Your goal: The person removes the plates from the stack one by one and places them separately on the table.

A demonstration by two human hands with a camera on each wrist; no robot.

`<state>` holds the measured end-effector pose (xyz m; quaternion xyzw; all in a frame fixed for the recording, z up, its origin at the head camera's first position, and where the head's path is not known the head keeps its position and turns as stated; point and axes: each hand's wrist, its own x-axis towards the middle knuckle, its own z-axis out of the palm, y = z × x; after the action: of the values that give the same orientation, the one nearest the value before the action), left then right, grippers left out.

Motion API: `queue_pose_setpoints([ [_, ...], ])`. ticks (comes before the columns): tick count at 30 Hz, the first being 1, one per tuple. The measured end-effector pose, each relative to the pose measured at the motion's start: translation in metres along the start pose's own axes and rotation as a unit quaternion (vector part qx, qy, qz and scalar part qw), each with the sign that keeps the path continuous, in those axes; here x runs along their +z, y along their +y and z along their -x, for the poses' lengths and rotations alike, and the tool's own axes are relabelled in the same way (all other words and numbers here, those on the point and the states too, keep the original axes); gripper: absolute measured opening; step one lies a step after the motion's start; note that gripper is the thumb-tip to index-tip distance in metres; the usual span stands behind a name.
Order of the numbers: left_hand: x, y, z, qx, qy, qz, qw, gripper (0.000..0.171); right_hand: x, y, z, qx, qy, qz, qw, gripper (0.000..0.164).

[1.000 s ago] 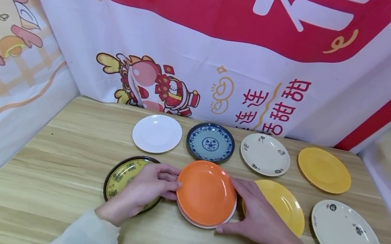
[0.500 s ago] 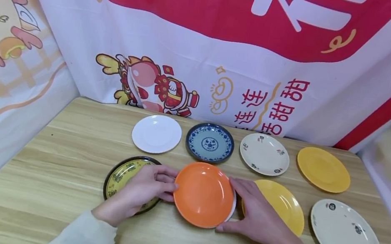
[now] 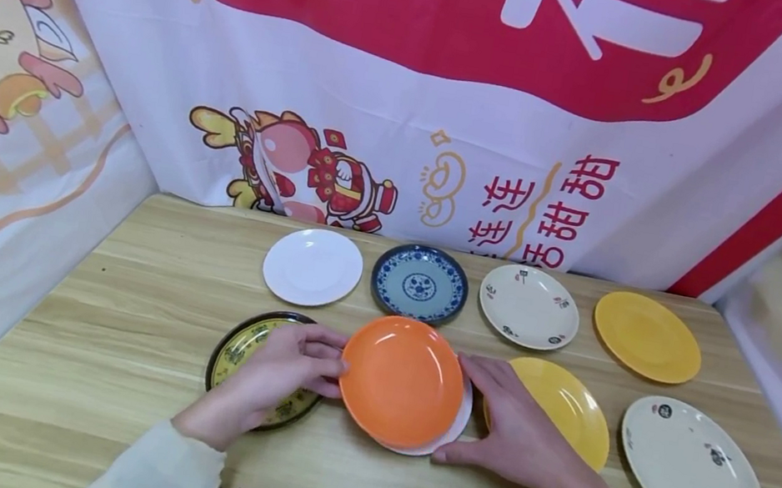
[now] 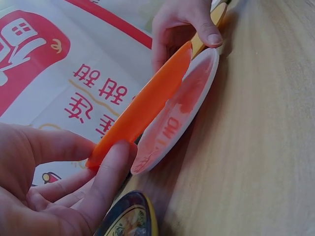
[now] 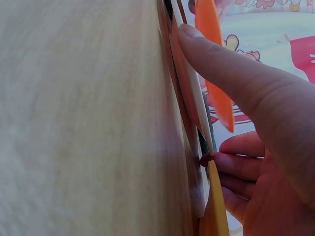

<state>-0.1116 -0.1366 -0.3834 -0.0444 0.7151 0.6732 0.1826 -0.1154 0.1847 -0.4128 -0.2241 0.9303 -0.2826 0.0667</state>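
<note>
My left hand [image 3: 276, 374] pinches the left edge of an orange plate [image 3: 402, 381] between thumb and fingers. In the left wrist view, the orange plate stands apart from a white plate [image 4: 170, 129] with reddish marks and lettering on its face. My right hand [image 3: 521, 441] grips that white plate's right edge, thumb at the near side and fingers at the far side. From the head view, the orange plate covers most of the white one. A black-rimmed yellow patterned plate [image 3: 241, 352] lies partly under my left hand. Beside my right hand is a yellow plate [image 3: 574, 415], partly hidden.
Along the back of the wooden table [image 3: 77, 366] lie a plain white plate [image 3: 312, 267], a blue patterned plate [image 3: 419, 284], a small cream plate [image 3: 529, 307] and another yellow plate [image 3: 647, 337]. A larger cream oval plate [image 3: 693, 471] lies at right. A printed cloth [image 3: 412, 104] hangs behind.
The orange plate has come up off the white plate and shifted left with my left hand, so more of the white plate shows. My right hand stays almost where it was.
</note>
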Motion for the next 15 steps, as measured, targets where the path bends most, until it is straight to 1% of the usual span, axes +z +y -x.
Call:
queue_pose_setpoints([
  [4, -0.007, 0.004, 0.001, 0.001, 0.005, 0.004, 1.0, 0.042, 0.0, -0.001, 0.0, -0.001, -0.001, 0.001, 1.0, 0.12],
  [13, -0.031, 0.006, 0.003, 0.003, -0.006, 0.005, 1.0, 0.046, 0.0, -0.001, 0.0, 0.008, -0.009, 0.005, 1.0, 0.121],
  [15, -0.036, 0.006, 0.003, 0.001, -0.002, 0.008, 1.0, 0.047, -0.001, -0.001, 0.0, 0.007, -0.008, 0.004, 1.0, 0.121],
])
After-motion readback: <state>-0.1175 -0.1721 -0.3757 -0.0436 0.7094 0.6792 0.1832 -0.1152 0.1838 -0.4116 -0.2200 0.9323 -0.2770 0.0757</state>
